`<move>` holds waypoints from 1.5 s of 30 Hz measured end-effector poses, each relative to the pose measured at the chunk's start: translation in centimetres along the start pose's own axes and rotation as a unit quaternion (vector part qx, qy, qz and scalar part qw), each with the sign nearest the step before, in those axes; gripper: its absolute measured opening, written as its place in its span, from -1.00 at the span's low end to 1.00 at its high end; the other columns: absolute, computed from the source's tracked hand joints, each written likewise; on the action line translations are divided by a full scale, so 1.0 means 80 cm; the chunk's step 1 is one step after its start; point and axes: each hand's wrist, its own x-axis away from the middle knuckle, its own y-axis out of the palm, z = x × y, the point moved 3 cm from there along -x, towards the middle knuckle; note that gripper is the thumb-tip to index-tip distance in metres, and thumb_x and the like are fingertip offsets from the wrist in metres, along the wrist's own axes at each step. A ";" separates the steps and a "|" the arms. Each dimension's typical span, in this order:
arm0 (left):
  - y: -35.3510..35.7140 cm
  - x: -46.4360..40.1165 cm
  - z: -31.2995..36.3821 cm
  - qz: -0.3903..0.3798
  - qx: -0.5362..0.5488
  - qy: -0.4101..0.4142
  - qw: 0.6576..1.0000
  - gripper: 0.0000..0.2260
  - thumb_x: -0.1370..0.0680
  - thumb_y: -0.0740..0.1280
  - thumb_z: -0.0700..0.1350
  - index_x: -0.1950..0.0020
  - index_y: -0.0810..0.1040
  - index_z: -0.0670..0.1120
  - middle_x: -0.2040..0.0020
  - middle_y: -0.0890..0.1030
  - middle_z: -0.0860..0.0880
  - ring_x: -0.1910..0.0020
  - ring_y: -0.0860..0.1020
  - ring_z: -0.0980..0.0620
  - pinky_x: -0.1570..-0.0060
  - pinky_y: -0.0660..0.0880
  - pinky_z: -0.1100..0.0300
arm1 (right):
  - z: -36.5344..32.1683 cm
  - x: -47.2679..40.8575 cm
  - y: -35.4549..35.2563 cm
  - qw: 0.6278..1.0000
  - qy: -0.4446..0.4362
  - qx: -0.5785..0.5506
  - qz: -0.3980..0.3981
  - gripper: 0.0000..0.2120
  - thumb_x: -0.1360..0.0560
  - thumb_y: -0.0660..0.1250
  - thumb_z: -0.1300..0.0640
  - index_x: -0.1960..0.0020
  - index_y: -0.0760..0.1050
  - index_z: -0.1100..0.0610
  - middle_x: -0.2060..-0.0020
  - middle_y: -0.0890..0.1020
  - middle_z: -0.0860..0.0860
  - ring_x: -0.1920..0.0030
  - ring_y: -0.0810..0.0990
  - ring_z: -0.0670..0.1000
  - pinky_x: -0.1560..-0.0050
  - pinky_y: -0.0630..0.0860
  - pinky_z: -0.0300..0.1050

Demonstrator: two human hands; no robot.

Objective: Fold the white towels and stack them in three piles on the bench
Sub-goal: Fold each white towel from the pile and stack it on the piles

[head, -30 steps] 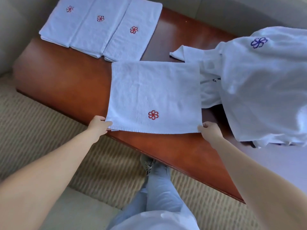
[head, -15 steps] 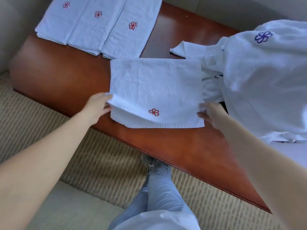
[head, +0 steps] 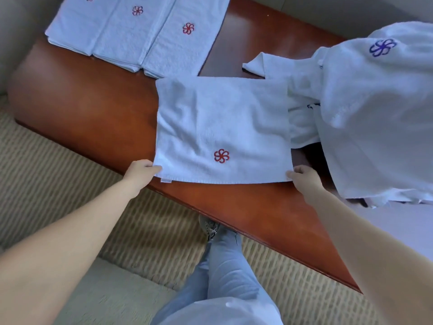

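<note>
Since 0.5 s ago: near edge of towel (head: 222,127), then lifted, is back flat on bench (head: 89,118). Head view: left hand (head: 140,171) pinches near-left corner, right hand (head: 302,175) pinches near-right corner. Three folded piles (head: 140,34) at far-left end; unfolded heap (head: 365,118) on right.

The folded piles (head: 131,31) run off the top edge. The heaped white cloth (head: 375,113) is cut off at the right — it hides part of the bench (head: 93,109).
</note>
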 end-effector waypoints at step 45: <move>-0.075 0.079 0.109 -0.029 0.456 -0.017 0.889 -0.72 -0.51 0.51 -0.20 -0.19 0.61 -0.21 -0.12 0.68 -0.22 -0.07 0.69 -0.08 0.11 0.67 0.07 | -0.129 0.042 -0.114 0.951 -0.001 -0.298 -0.088 -0.83 -0.54 0.48 0.02 -0.02 0.60 0.11 0.37 0.66 -0.08 0.39 0.56 -0.15 0.08 0.57 -0.21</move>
